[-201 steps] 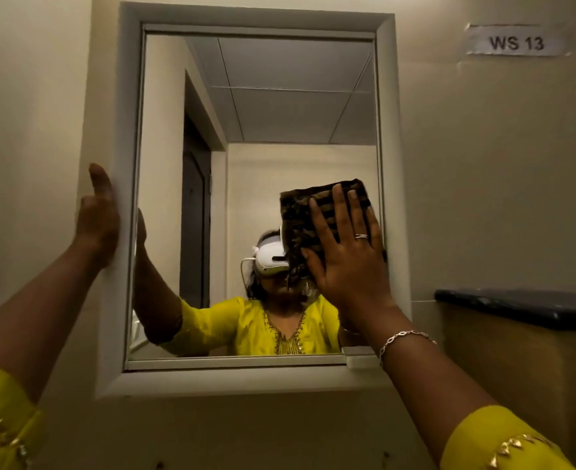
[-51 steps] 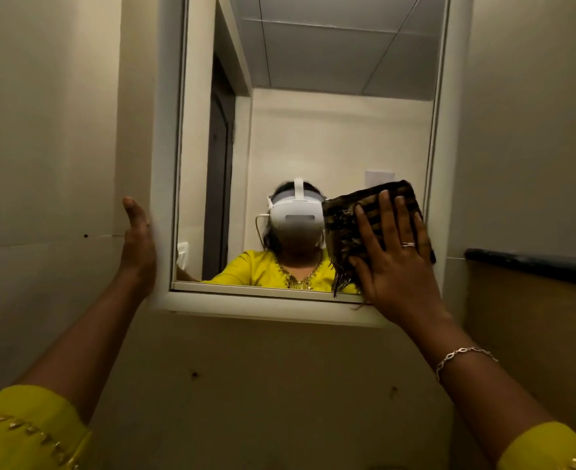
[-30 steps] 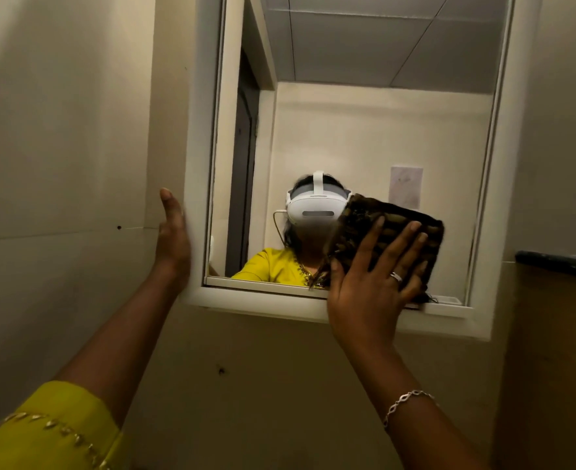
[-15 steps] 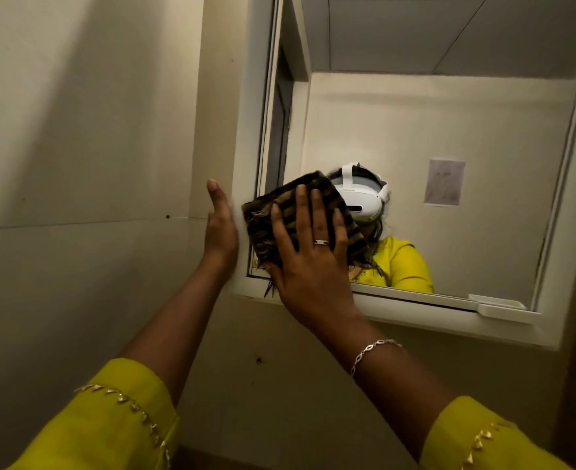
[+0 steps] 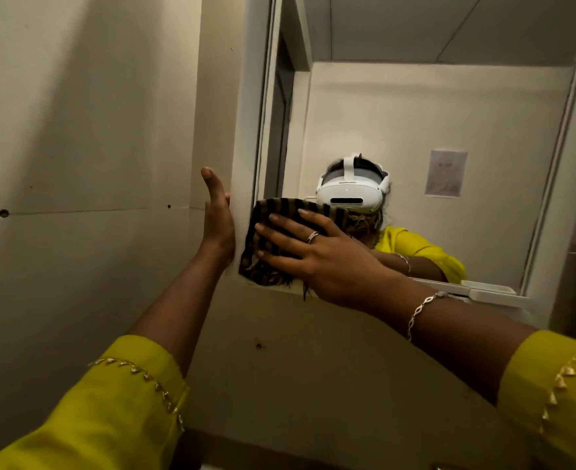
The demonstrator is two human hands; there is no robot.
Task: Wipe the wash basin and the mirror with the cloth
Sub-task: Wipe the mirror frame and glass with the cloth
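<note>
Since half a second ago, the right hand (image 5: 320,259) has turned so its fingers point left instead of up, and the cloth (image 5: 262,212) has slid down into the lower left corner of the mirror (image 5: 432,130).

Head view: the right hand lies flat, fingers spread and straight, pressing the dark striped cloth against the glass. The cloth lies wider than tall, its long side running roughly across. Its left edge overlaps the white frame (image 5: 245,130) and its fringe hangs over the bottom rail. The left hand (image 5: 217,218), fingers straight and pointing up, still rests against the frame's outer left edge beside the beige wall (image 5: 76,130). A sheet of paper (image 5: 446,173) shows in the reflection, its marks too faint to read. Bare glass lies open above and to the right of the cloth.
</note>
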